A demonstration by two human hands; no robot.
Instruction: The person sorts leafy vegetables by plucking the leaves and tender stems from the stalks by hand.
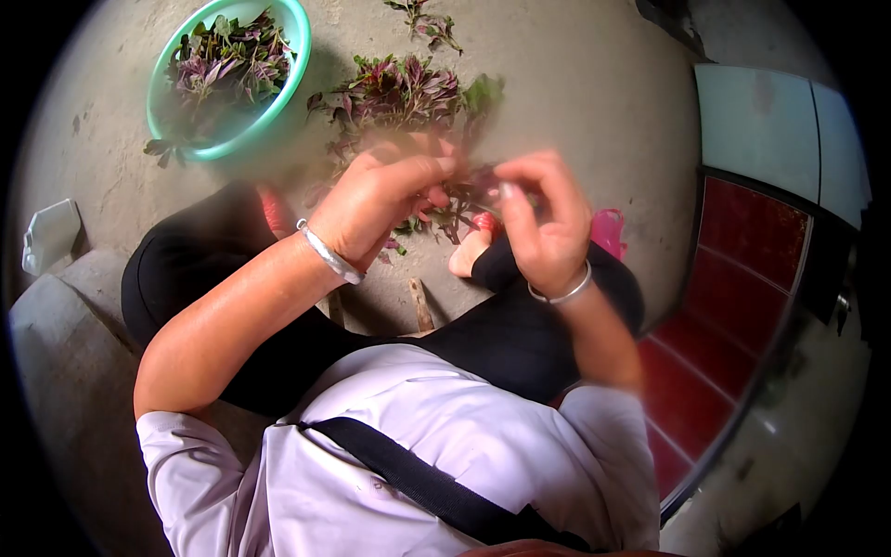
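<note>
My left hand (394, 190) is closed in front of me, its fingers curled round purple-green leafy greens whose blurred leaves (483, 96) stick out beyond the knuckles. Close beside it, my right hand (549, 223) pinches a dark piece of the greens (484, 179) between thumb and forefinger. Both hands are raised over the floor, and their fingertips are partly blurred. Behind them a loose pile of the same greens (399, 88) lies on the concrete. A mint-green basin (302, 56) at the upper left holds more purple and green leaves (227, 70).
A few sprigs (432, 28) lie beyond the pile. My bent knees and a foot (462, 260) frame the floor below my hands. Something bright pink (608, 232) is by my right knee, a white plastic object (51, 237) at far left. Red tiles (742, 232) border the right side.
</note>
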